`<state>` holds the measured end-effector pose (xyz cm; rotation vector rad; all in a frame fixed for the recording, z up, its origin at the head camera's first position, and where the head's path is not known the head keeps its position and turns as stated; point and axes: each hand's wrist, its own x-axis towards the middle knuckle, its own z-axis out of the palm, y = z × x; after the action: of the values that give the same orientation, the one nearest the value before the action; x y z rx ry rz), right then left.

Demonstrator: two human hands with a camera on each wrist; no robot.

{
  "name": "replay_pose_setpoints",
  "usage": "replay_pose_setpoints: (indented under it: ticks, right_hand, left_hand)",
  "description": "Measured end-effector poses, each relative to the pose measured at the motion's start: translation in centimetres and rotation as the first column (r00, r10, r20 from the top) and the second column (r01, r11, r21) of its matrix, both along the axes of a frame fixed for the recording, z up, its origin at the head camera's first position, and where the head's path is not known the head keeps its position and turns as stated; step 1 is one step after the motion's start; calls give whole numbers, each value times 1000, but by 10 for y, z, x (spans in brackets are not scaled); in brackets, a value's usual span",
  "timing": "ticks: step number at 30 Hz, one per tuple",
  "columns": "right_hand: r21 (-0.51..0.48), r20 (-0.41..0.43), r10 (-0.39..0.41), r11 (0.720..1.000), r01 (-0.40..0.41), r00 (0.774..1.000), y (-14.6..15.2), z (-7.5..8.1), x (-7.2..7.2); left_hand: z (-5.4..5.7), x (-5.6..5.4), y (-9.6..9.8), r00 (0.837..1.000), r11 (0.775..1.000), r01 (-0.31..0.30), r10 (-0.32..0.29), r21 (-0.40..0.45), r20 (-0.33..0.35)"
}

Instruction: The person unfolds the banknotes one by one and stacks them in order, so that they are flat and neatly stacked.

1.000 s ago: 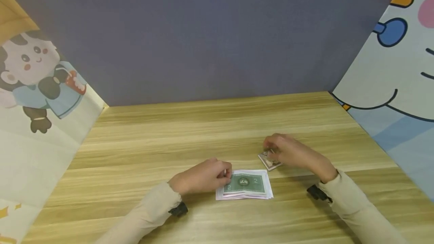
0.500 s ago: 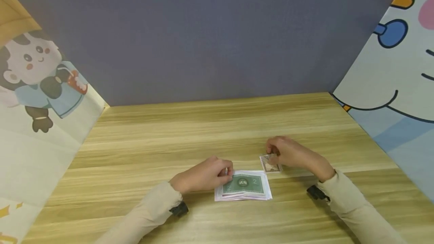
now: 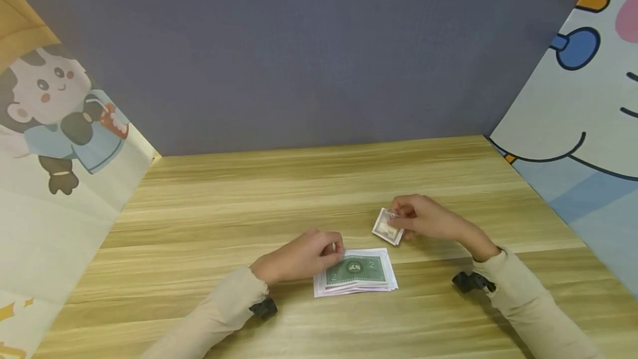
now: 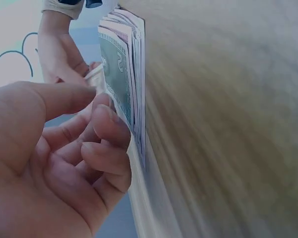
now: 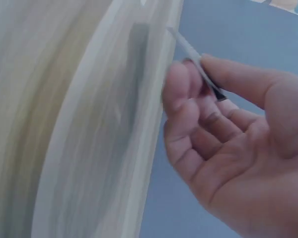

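On the wooden table [image 3: 239, 198], a stack of banknotes [image 3: 368, 273] lies flat, a green note marked "2" on top and larger pale paper edges beneath it. My left hand [image 3: 305, 257] is at the stack's upper left corner. In the left wrist view its fingers are loosely curled beside the stack's near end, and nothing shows clearly between thumb and index. My right hand [image 3: 428, 219] pinches a small wad of brown banknotes [image 3: 386, 230] between thumb and fingers, just beyond the stack's upper right. Seen edge-on in the right wrist view, the wad [image 5: 191, 52] looks thin and raised off the table.
A grey panel [image 3: 319, 60] stands along the table's back edge. Printed cartoon panels flank the table, a figure with a drink [image 3: 75, 109] at left and a white character [image 3: 588, 121] at right. Dark wrist cameras [image 3: 263, 308] sit at both beige cuffs.
My right hand has turned the small wad and shifted it slightly left and away from me, after lowering it a moment before. The stack has slid slightly left; my left hand stays nearly still.
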<state>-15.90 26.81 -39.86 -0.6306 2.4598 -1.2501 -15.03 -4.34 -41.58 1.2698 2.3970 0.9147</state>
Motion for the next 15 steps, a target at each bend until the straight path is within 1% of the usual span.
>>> replay_pose_setpoints:
  ticks: [2, 4, 8, 12, 15]
  right_hand:
    - [-51, 21, -4, 999, 5, 1000, -7, 4, 2]
    - [-98, 36, -11, 995, 15, 999, -15, 8, 6]
    - [-172, 56, -20, 985, 29, 998, -31, 15, 14]
    - [-253, 68, -12, 967, 29, 998, -44, 17, 23]
    - [-285, 52, -2, 958, 17, 999, -52, 16, 27]
  left_hand:
    - [1, 0, -1, 999, 999, -40, 40, 19, 16]
    - [3, -1, -1, 997, 996, -73, 71, 58, 36]
    - [7, -2, -3, 992, 981, -114, 103, 154, 77]
    - [9, -1, 1, 984, 952, -154, 122, 265, 133]
    - [9, 1, 6, 980, 925, -173, 126, 340, 156]
